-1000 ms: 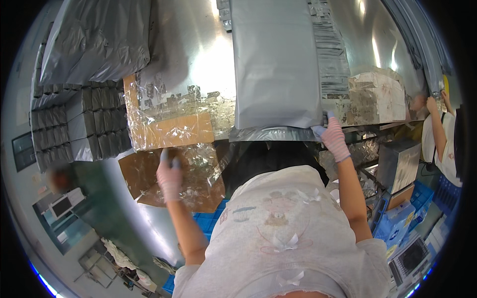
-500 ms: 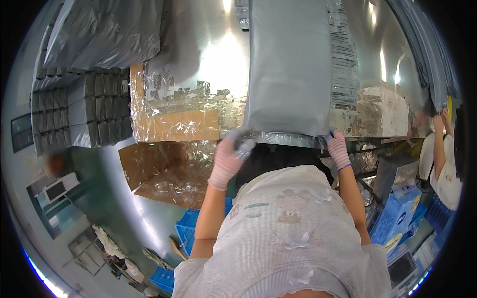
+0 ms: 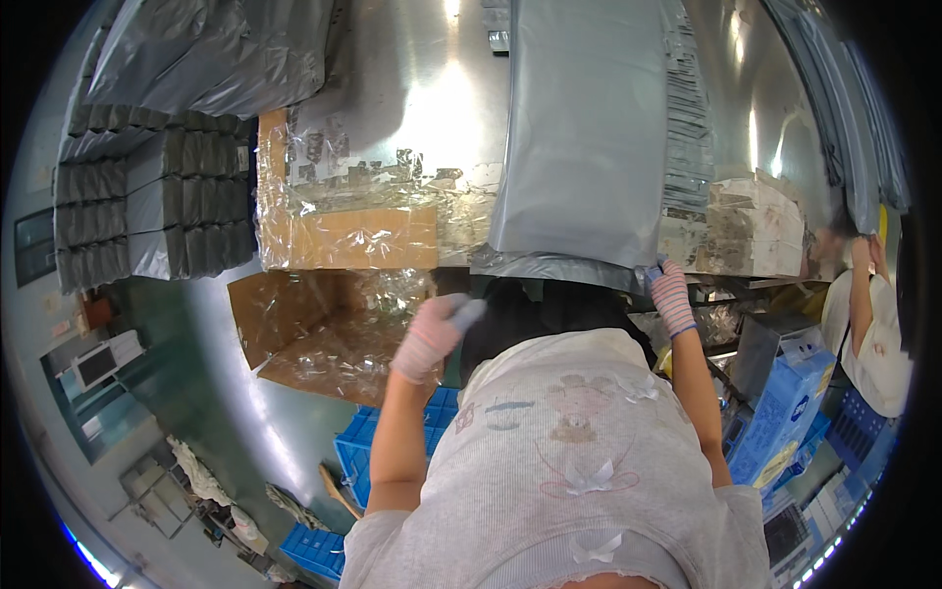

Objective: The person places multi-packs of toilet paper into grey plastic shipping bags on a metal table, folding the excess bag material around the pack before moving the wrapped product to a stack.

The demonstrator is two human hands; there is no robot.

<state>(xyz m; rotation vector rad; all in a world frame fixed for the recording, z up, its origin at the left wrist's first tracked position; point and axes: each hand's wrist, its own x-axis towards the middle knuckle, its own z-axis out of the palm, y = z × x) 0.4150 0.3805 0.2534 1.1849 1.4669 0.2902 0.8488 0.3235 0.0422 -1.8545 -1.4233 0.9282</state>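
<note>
A stack of long flat grey plastic bags lies lengthwise on the metal table, its near end drooping over the front edge. My right hand, in a striped knit glove, grips the near right corner of the bags. Away from them, off the near left corner, my left hand hovers in a similar glove with grey fingertips. Its fingers stretch toward the right and nothing shows in them. Along the right side of the stack, many folded layers of grey plastic show.
An open cardboard box sits below the table's front edge, under a taped cardboard sheet. Stacked grey bundles stand at left. Blue crates are beside me. Another person's arms work at far right.
My left hand has moved left and slightly down, away from the bags' near edge. My right hand stays at its corner. The view has shifted slightly.
</note>
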